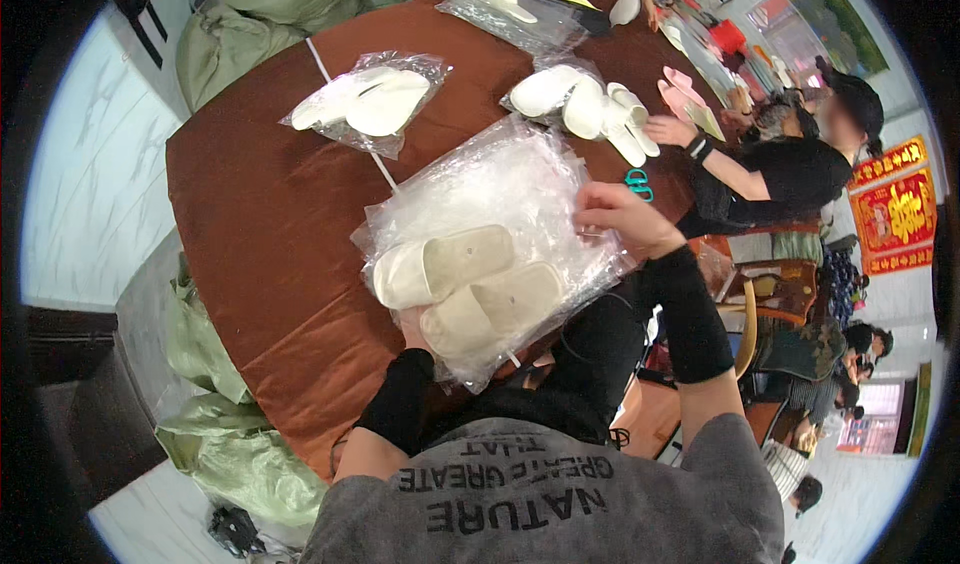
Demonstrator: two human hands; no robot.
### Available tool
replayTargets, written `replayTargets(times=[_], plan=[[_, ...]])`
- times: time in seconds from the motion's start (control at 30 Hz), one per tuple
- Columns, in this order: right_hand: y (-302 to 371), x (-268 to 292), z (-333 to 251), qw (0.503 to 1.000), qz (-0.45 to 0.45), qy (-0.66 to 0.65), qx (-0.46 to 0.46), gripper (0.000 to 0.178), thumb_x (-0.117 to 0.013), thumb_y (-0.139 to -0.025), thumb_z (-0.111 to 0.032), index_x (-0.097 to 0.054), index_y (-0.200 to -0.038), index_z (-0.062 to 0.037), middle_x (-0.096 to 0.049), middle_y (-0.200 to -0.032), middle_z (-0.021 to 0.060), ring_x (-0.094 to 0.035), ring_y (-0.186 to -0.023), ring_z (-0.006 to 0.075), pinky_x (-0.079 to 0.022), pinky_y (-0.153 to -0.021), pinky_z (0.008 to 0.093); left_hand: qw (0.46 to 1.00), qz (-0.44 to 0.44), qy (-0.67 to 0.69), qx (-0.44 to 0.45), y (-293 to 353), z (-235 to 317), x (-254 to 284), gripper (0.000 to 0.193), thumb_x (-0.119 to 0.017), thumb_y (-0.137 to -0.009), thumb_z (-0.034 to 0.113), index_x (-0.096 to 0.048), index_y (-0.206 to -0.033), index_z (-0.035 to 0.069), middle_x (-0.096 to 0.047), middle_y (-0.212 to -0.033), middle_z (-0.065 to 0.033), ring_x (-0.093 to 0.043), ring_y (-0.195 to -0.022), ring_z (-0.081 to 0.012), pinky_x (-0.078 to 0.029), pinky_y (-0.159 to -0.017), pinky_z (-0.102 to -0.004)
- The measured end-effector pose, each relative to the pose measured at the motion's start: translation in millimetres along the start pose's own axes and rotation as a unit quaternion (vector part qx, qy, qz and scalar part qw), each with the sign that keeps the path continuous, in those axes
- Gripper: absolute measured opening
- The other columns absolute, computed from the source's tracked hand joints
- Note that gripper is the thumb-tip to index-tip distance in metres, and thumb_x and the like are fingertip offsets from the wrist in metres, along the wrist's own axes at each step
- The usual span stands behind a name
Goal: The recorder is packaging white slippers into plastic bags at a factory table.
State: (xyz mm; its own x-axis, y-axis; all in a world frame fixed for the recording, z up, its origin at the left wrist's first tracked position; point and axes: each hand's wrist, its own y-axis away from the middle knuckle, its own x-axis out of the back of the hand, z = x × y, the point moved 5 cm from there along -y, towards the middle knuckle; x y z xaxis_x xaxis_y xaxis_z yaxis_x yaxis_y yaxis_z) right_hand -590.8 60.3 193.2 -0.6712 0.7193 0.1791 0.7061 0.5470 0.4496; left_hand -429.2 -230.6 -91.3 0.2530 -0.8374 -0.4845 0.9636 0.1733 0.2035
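A pair of cream slide slippers (468, 282) lies side by side over a stack of clear plastic bags (480, 179) at the table's near edge. My left hand (411, 330) is closed at the slippers' toe ends, its fingers mostly hidden under them. At the right edge of the bags, my right hand (628, 216) has its fingers curled in a pinch on the thin plastic. Dark sleeves cover both forearms.
Bagged white slippers (375, 102) rest farther left on the brown-covered table (270, 204). More white slippers (582, 109), teal scissors (638, 185) and pink slippers (682, 94) lie to the right. A co-worker's hand (672, 131) touches white slippers. Green sacks (275, 14) are piled beyond the table.
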Motion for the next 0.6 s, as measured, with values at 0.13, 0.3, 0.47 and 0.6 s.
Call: replayTargets(times=[0.13,0.3,0.47,0.6], plan=[[9.5,9.7,-3.6,0.994,-0.021,-0.102,-0.015,0.026,-0.058,-0.100,-0.011,-0.067,-0.121,0.0003,-0.076,-0.097,0.0136,-0.073,-0.083,0.0197,-0.059,-0.070,0.0316,0.999,-0.009,0.034,0.009,-3.5,-8.9,-12.4,0.053,-0.069,-0.095,0.024,-0.055,-0.141,0.001,-0.061,-0.141,-0.0162,-0.058,-0.131,-0.0306,-0.044,-0.112,-0.0473],[-19.3,-8.4,22.1,0.973,-0.135,0.077,-0.169,0.043,-0.059,-0.095,-0.009,-0.064,-0.137,-0.0004,-0.078,-0.101,0.0151,-0.075,-0.071,0.0168,-0.058,-0.057,0.0272,0.996,0.000,0.090,0.018,-6.6,-12.8,-1.9,0.051,-0.071,-0.093,0.021,-0.058,-0.138,0.001,-0.062,-0.139,-0.0158,-0.059,-0.129,-0.0304,-0.047,-0.110,-0.0450],[-49.7,3.2,92.8,0.974,-0.135,0.124,-0.133,0.038,-0.062,-0.095,-0.013,-0.069,-0.132,-0.0037,-0.078,-0.094,0.0108,-0.072,-0.065,0.0155,-0.055,-0.054,0.0277,1.000,0.024,0.017,-0.011,-7.8,-11.3,-7.6,0.046,-0.073,-0.090,0.007,-0.060,-0.133,0.000,-0.069,-0.128,-0.0146,-0.065,-0.121,-0.0275,-0.053,-0.104,-0.0413],[-65.4,-5.4,136.1,0.968,-0.115,0.186,-0.126,0.029,-0.065,-0.096,-0.020,-0.075,-0.119,-0.0058,-0.077,-0.089,0.0099,-0.068,-0.060,0.0165,-0.054,-0.055,0.0293,0.996,0.030,0.078,0.023,-9.5,-18.1,-3.0,0.043,-0.070,-0.092,0.007,-0.060,-0.133,0.000,-0.070,-0.127,-0.0146,-0.066,-0.119,-0.0273,-0.053,-0.103,-0.0414]])
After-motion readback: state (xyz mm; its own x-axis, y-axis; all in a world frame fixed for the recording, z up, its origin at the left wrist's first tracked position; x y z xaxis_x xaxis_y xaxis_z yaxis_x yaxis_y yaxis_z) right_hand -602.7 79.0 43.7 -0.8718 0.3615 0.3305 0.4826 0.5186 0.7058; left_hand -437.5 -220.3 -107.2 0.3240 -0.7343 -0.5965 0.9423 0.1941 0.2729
